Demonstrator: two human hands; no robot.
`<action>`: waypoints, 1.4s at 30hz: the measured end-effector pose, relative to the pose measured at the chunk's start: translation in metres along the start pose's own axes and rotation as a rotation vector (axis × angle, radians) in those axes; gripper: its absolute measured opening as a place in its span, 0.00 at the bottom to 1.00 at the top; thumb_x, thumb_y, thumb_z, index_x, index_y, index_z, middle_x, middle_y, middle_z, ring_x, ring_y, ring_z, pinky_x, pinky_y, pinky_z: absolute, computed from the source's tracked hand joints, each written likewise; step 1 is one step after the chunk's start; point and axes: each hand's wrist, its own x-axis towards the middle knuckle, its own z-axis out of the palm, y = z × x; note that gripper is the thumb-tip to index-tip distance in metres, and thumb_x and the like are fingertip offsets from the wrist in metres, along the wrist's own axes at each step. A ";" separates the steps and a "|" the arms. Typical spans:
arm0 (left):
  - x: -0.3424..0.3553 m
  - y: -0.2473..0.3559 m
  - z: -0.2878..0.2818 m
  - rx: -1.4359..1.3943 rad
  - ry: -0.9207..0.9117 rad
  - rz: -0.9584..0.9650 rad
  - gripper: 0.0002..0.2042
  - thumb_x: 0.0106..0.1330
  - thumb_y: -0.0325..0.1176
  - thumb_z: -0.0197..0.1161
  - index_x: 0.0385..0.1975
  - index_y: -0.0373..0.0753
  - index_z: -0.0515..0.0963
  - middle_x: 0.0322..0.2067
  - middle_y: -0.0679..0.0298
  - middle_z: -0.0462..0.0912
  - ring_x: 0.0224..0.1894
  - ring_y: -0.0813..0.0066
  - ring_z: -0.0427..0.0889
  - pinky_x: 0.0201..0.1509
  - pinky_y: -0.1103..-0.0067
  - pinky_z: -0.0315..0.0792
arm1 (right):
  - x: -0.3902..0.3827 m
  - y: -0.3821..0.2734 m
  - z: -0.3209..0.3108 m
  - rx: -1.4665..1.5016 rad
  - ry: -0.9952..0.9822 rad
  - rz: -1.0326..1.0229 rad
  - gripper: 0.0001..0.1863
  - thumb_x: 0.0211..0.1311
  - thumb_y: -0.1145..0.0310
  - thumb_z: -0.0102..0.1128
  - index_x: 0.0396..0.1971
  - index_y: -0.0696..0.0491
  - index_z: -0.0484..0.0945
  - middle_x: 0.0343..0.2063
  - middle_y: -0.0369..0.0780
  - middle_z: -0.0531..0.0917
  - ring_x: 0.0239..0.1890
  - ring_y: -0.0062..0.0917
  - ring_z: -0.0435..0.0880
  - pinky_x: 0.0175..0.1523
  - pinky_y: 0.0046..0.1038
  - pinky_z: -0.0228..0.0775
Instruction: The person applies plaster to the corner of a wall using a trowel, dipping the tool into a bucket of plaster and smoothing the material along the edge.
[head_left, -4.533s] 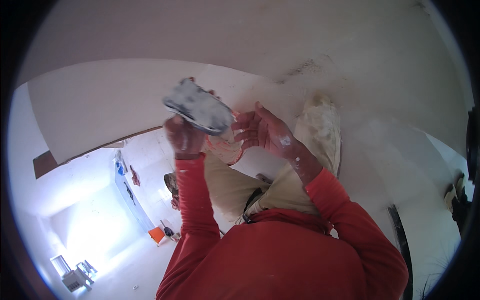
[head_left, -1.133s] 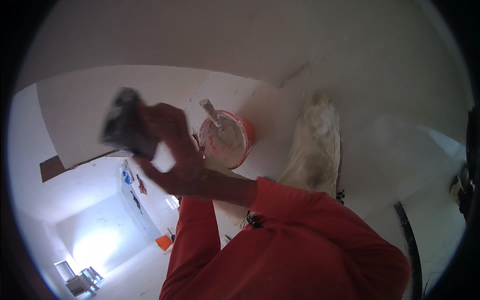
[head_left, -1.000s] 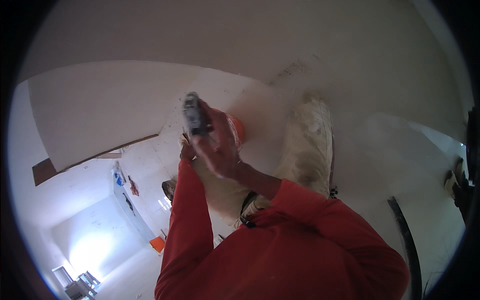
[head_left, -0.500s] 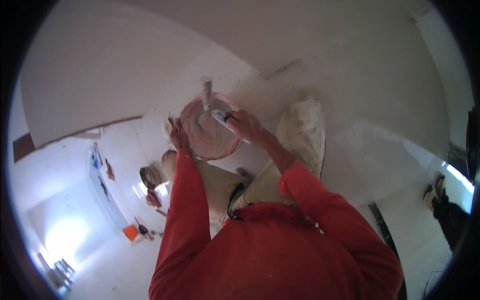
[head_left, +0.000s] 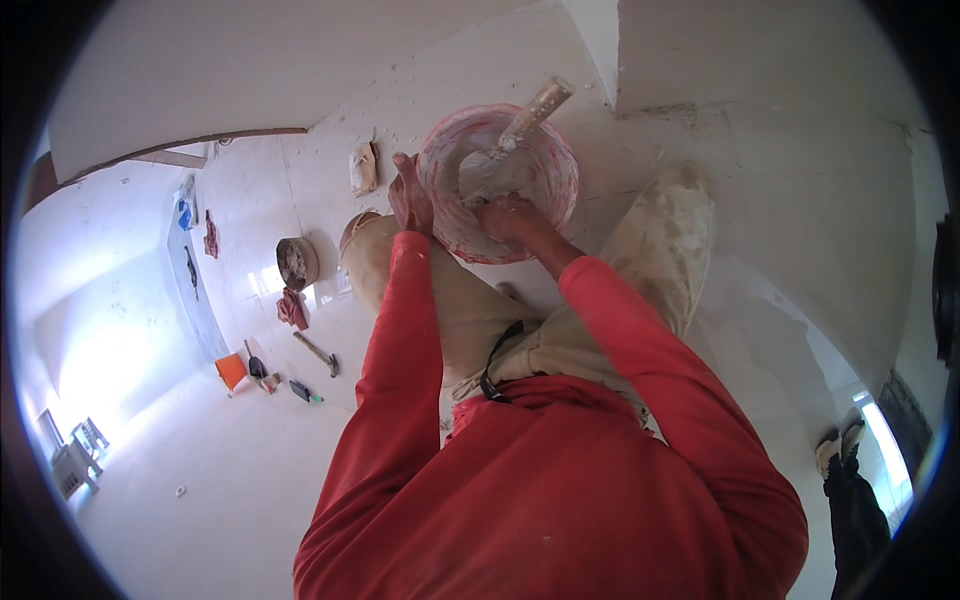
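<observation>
A round bucket (head_left: 568, 165) with red-streaked, compound-smeared walls stands between my knees. Pale wet plaster (head_left: 490, 178) lies inside it, and a stick-like handle (head_left: 545, 103) leans out over the far right rim. My left hand (head_left: 411, 198) is closed against the bucket's left side, thumb raised. My right hand (head_left: 508, 217) reaches down into the bucket, fingers closed. The putty knife it held a moment ago is mostly hidden behind the hand and in the plaster.
Left of the bucket lies a small cardboard piece (head_left: 364, 168). Farther left are a round tub (head_left: 297, 264), a reddish rag (head_left: 291, 309), a hammer (head_left: 317, 354) and an orange dustpan-like object (head_left: 231, 372). Another person's legs (head_left: 855, 520) show at the far right.
My right hand has gone from above the bucket down into it with the putty knife. The view has shifted, the leaning handle tilts more to the right, and my left hand stays at the bucket's side.
</observation>
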 end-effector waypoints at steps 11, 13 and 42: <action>0.005 -0.007 0.000 -0.083 -0.031 0.059 0.46 0.71 0.71 0.29 0.51 0.29 0.80 0.43 0.52 0.86 0.46 0.62 0.82 0.56 0.71 0.71 | 0.009 0.006 -0.006 1.324 0.019 0.423 0.21 0.69 0.56 0.44 0.44 0.58 0.79 0.40 0.43 0.84 0.40 0.33 0.84 0.49 0.39 0.77; 0.011 -0.009 0.005 -0.062 -0.033 0.045 0.46 0.70 0.71 0.29 0.51 0.29 0.80 0.43 0.52 0.85 0.46 0.63 0.81 0.56 0.71 0.71 | -0.006 0.011 -0.014 1.678 -0.049 0.427 0.21 0.68 0.54 0.47 0.44 0.56 0.79 0.38 0.39 0.83 0.38 0.29 0.83 0.45 0.36 0.77; -0.061 -0.079 -0.291 0.443 0.393 -0.155 0.32 0.73 0.57 0.47 0.62 0.33 0.71 0.58 0.52 0.74 0.58 0.60 0.75 0.61 0.67 0.69 | -0.005 0.090 -0.072 2.060 1.512 0.400 0.41 0.58 0.74 0.59 0.72 0.52 0.53 0.51 0.42 0.73 0.50 0.28 0.76 0.52 0.33 0.74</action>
